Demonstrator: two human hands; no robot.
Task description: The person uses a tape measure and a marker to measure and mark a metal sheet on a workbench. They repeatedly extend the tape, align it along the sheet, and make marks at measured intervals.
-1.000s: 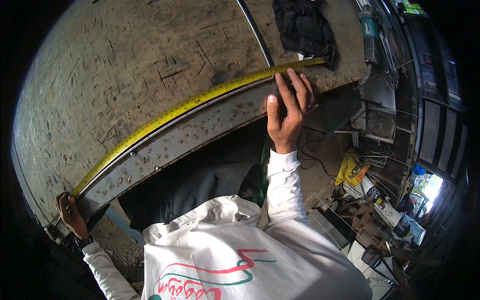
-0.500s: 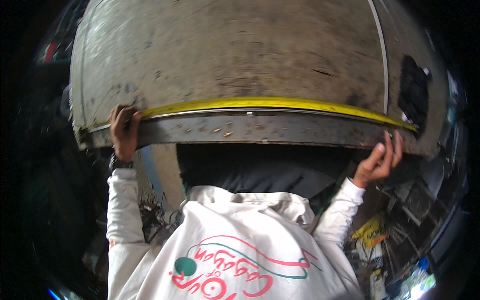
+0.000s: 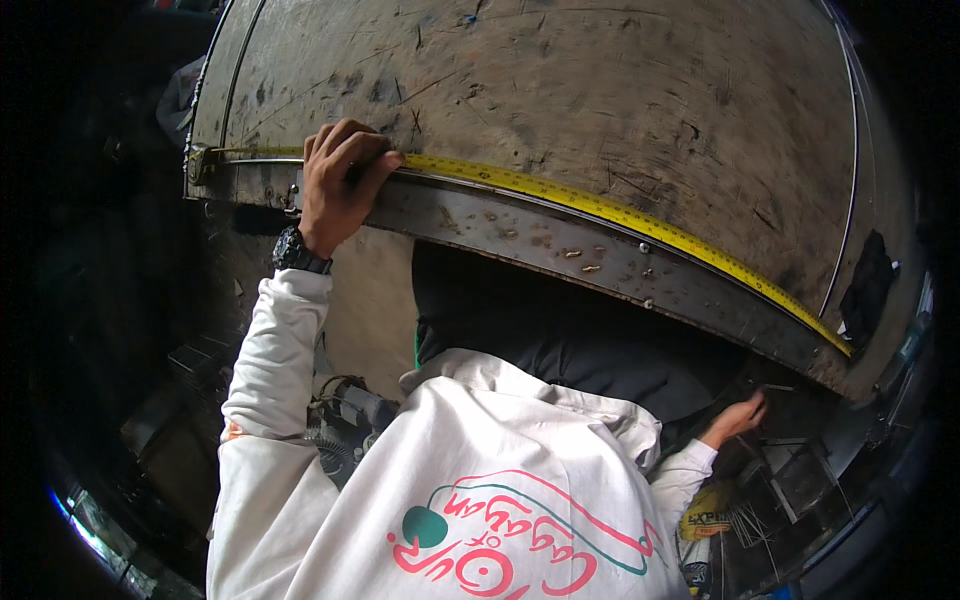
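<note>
A yellow tape measure (image 3: 560, 193) lies stretched along the near edge of a worn wooden tabletop (image 3: 600, 90), its case (image 3: 203, 165) at the left corner. A thin bright metal rod (image 3: 262, 160) runs beside the blade. My left hand (image 3: 345, 185) curls over the blade and rod, thumb pressed to the right of the fingers. Under that hand, a flat grey metal bar (image 3: 480, 222) forms the table's front edge. My right hand (image 3: 738, 417) is off the table, low at the right, fingers closed; a thin pale stick-like thing (image 3: 778, 387) juts from its fingertips.
A black cloth (image 3: 868, 285) lies at the table's right end. Long thin rods (image 3: 850, 190) cross the tabletop at the right. Below are a grey motor-like machine (image 3: 345, 430), a yellow bag (image 3: 706, 512) and metal frames (image 3: 800, 475).
My right hand has left the tape's right end and dropped below the table edge. My left hand has shifted right along the tape, and the view has turned.
</note>
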